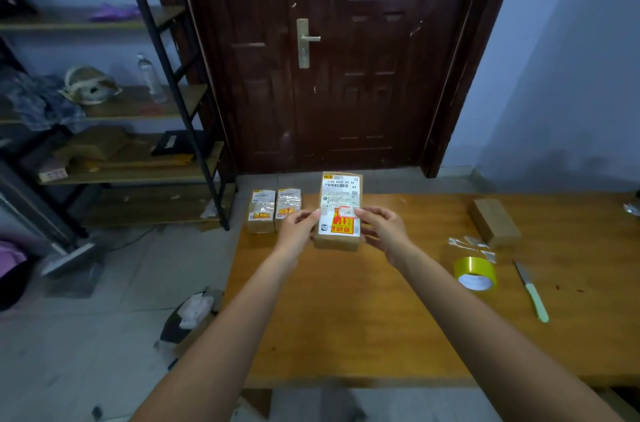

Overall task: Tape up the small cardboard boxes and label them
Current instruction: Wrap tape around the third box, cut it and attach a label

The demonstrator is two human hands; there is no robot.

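Labelled box (340, 210) up in the air now, held above the wooden table (346, 317) between both hands, its printed label facing up with a barcode at the far end and a red-and-yellow patch nearer the person. Left hand (297, 225) grips the left edge, thumb on top of the label, fingers curled underneath. Right hand (380, 226) grips the right edge the same way, thumb pressing near a small red-bordered sticker (347, 212). Both arms reach out straight over the table's near left part.

Over at the far left corner of the table, two more labelled boxes (273, 210) sit side by side, touching each other. Off to the right, a plain brown box (494, 221) with no label lies on the table, well apart from the hands. Near it, scraps of clear tape (471, 245), then a roll of yellowish tape (475, 272) standing on its edge, and just beside that a knife with a pale green handle (533, 293) lying flat.
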